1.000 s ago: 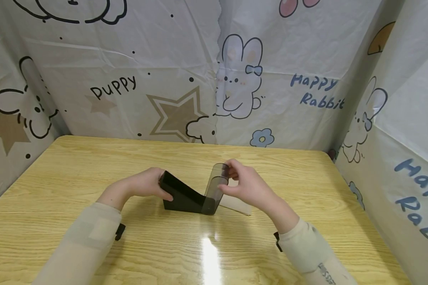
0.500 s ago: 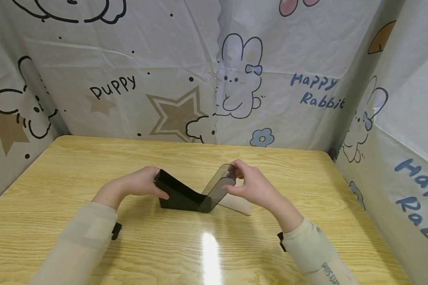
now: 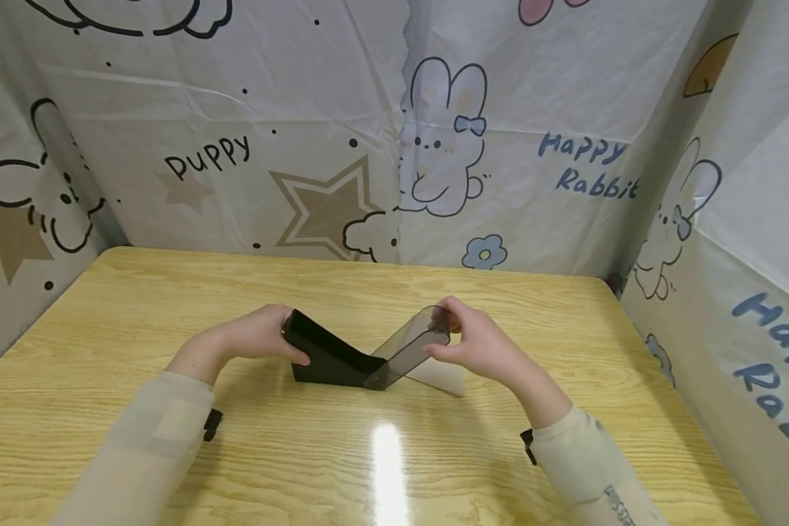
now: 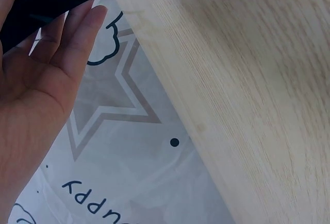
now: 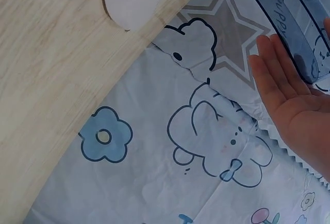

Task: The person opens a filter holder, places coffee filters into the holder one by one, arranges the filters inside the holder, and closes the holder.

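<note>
A black wedge-shaped box (image 3: 332, 359) with a smoky see-through lid (image 3: 410, 349) is near the middle of the wooden table. The two parts meet at a low hinge-like joint and form a wide V. My left hand (image 3: 259, 337) grips the raised left end of the box, thumb on its near side; the left wrist view shows that hand (image 4: 41, 85) under a dark edge. My right hand (image 3: 480, 342) holds the lid's free end between thumb and fingers. Behind the lid lies flat off-white paper (image 3: 446, 376), which looks like coffee filters with a crimped edge.
The wooden table (image 3: 289, 460) ends at a patterned cloth (image 3: 237, 197) hanging along the back, with more cloth at both sides. A bright reflection lies on the tabletop in front of the box.
My right hand has swung the clear lid down and to the right, so it leans farther from the black box. The left hand has shifted slightly left with the box.
</note>
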Motion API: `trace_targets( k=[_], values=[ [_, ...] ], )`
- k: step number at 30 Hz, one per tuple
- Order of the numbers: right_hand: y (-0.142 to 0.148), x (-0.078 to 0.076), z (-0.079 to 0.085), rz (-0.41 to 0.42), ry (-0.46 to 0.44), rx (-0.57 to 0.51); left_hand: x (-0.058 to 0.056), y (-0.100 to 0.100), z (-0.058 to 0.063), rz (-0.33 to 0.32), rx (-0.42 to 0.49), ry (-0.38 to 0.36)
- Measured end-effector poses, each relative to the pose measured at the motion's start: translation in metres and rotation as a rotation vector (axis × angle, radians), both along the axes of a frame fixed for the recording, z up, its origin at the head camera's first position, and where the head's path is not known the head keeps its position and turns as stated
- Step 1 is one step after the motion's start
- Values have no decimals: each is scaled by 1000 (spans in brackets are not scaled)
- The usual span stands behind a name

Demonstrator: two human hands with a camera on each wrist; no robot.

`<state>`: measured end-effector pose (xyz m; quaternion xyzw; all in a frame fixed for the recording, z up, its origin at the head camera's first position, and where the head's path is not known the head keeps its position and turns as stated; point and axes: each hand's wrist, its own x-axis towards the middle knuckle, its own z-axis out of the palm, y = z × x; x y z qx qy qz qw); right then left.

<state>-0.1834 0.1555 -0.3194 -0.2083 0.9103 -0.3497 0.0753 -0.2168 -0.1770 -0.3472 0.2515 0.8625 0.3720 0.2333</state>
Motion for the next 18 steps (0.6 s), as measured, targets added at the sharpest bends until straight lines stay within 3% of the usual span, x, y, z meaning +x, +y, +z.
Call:
trace_targets(
  k=[18],
  values=[
    [16, -4, -12, 6, -87, 10, -3, -8, -1, 19, 6, -10]
  ],
)
